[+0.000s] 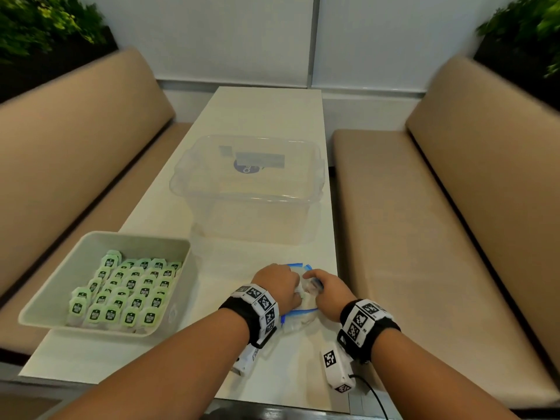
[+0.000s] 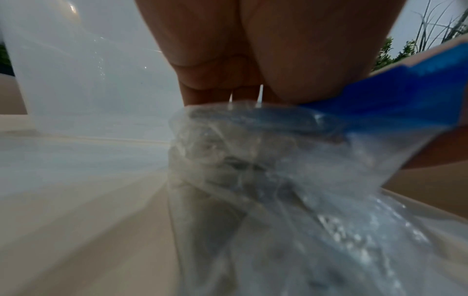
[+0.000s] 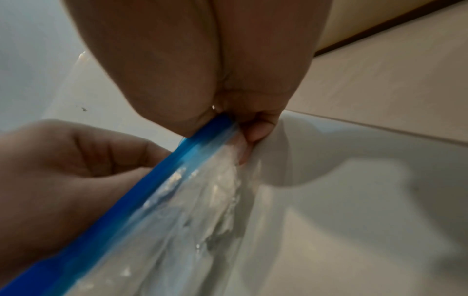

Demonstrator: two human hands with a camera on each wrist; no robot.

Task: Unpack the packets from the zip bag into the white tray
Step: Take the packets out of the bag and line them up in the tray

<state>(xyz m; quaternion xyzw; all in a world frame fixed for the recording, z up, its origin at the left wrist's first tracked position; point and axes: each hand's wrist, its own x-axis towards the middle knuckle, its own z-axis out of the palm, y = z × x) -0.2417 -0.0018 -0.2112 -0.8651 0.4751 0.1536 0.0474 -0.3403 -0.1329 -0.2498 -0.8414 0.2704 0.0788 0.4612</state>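
Observation:
A clear zip bag with a blue zip strip lies crumpled on the table near the front edge. My left hand and right hand both grip it, close together. In the left wrist view the left fingers hold the crumpled plastic of the zip bag. In the right wrist view the right fingers pinch the blue strip of the zip bag, with the left hand beside it. The white tray at the left holds several green packets. No packet shows inside the bag.
A large clear plastic tub stands in the middle of the white table, just beyond my hands. Beige benches run along both sides. The tray overhangs the table's left edge slightly. A black cable trails from my right wrist.

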